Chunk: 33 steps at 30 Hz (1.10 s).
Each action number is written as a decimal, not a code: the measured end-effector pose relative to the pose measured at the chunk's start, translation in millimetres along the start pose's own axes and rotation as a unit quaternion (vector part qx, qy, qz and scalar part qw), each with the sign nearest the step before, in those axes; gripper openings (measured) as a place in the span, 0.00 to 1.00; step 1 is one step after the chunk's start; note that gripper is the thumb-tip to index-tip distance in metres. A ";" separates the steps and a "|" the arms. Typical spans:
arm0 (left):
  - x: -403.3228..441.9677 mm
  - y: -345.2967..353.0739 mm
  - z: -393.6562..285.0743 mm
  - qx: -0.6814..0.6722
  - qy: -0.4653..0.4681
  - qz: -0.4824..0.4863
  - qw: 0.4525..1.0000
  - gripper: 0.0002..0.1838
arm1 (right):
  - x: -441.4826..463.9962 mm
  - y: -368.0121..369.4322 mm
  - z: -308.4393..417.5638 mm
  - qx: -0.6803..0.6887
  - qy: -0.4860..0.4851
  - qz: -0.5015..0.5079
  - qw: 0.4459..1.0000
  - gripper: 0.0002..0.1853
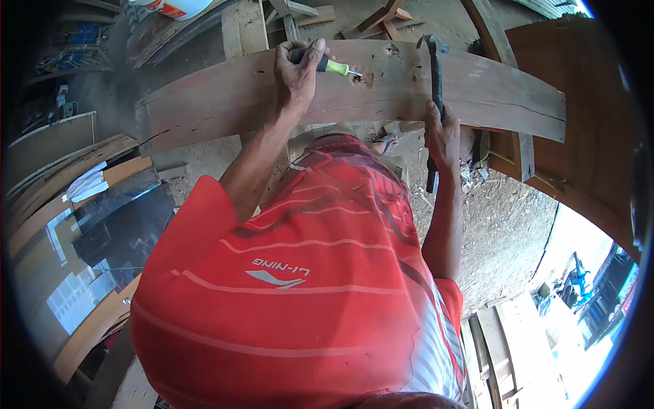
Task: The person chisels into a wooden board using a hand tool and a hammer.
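Observation:
A long wooden plank lies crosswise in front of me, with cracks and several rough holes in its face. My left hand is wrapped round the black and yellow-green handle of a screwdriver. Its metal shaft points right, with the tip at a gouged hole in the plank. In my right hand is a hammer, gripped by its dark handle. The hammer head is up near the plank's far edge, to the right of the screwdriver and apart from it.
A large brown wooden panel stands at the right. Offcuts lie on the floor beyond the plank, and a white bucket is at the top left. Stacked boards and a dark glossy sheet are on the left. Slatted wood lies lower right.

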State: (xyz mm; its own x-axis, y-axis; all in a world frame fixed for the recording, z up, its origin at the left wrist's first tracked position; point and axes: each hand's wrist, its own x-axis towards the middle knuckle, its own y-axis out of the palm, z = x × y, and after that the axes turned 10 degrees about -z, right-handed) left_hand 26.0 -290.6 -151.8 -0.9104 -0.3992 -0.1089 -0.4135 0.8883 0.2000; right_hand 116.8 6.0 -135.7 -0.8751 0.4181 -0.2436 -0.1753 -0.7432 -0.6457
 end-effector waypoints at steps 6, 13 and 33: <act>5.1 16.3 11.2 0.156 0.150 0.076 0.973 0.30 | 1.5 1.6 -4.7 0.016 0.007 0.008 1.000 0.31; 7.0 17.6 -56.1 0.369 0.222 0.163 0.888 0.27 | -3.0 0.4 -1.7 0.009 -0.008 -0.008 1.000 0.30; 15.5 24.9 9.0 -0.279 -0.135 0.200 0.930 0.09 | -4.1 0.1 -0.3 0.036 0.006 -0.002 0.999 0.27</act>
State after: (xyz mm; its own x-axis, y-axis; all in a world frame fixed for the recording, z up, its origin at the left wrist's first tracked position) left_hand 1.7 -272.6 -157.2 -0.9868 0.0758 -0.1433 -0.0566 0.6671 0.7428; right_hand 120.5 4.3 -135.0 -0.8690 0.4265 -0.2508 -0.2108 -0.7778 -0.5922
